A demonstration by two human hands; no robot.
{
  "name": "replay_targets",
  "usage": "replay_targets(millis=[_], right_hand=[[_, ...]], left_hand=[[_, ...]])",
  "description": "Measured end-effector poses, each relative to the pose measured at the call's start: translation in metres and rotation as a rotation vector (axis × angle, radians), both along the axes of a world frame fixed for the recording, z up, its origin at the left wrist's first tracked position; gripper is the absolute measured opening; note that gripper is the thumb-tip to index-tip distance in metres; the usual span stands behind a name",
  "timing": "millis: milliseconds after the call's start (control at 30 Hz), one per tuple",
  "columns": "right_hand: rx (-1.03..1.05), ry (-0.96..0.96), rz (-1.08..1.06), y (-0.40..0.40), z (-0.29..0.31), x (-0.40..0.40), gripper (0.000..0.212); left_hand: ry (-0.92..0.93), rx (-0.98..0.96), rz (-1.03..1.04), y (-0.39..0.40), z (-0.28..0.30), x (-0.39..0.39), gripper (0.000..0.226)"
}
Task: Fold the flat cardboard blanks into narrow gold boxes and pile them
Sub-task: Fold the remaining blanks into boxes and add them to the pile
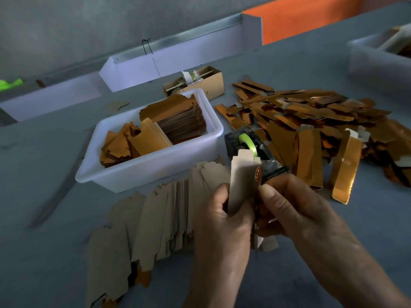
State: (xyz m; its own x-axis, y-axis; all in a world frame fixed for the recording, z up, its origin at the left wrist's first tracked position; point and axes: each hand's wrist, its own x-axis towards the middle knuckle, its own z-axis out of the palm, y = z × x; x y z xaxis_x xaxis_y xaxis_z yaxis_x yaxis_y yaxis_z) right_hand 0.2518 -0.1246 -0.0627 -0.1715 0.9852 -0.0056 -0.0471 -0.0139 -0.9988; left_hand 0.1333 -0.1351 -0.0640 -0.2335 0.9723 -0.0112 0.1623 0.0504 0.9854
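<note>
Cardboard, brown on one side and gold on the other, is being bent into a thin box in the head view. One blank (242, 185) is held upright between both hands. The left hand (222, 221) is curled round its lower left edge. The right hand (287, 210) pinches the gold side flap, with the thumb pressed near the fold. So both grips are closed on the same blank, and its top half sticks up above them. The fold is best pressed along the crease line, so the sides come out straight. More flat blanks (144, 223) are fanned on the tabletop (367, 230) just left of the hands. Folded gold boxes (311, 130) are piled to the right.
</note>
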Motion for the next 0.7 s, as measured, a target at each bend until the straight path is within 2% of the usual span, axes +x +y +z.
replay_targets(millis=[133,233,367,433,500,567,700], right_hand=[[-0.062,0.015,0.036,0.003,-0.002,0.003,0.034],[-0.109,0.028,0.029,0.001,0.002,0.003,0.033],[-0.077,-0.149,-0.149,0.000,-0.004,0.003,0.053],[-0.146,-0.068,-0.121,0.001,-0.006,0.004,0.053],[-0.229,0.095,-0.014,0.001,-0.004,0.005,0.035],[-0.259,0.147,0.002,0.002,-0.005,0.006,0.027],[-0.283,0.169,-0.075,0.002,-0.007,0.006,0.030]], left_hand=[[0.048,0.015,-0.187,-0.005,0.007,-0.007,0.024],[0.100,0.010,-0.181,-0.008,0.006,-0.010,0.017],[0.012,-0.085,-0.205,-0.009,0.007,-0.011,0.015],[-0.016,-0.126,-0.261,-0.010,0.009,-0.011,0.016],[0.002,-0.153,-0.261,-0.009,0.010,-0.011,0.011],[-0.012,-0.159,-0.217,-0.009,0.010,-0.010,0.009],[0.172,-0.086,-0.124,-0.014,0.005,-0.007,0.006]])
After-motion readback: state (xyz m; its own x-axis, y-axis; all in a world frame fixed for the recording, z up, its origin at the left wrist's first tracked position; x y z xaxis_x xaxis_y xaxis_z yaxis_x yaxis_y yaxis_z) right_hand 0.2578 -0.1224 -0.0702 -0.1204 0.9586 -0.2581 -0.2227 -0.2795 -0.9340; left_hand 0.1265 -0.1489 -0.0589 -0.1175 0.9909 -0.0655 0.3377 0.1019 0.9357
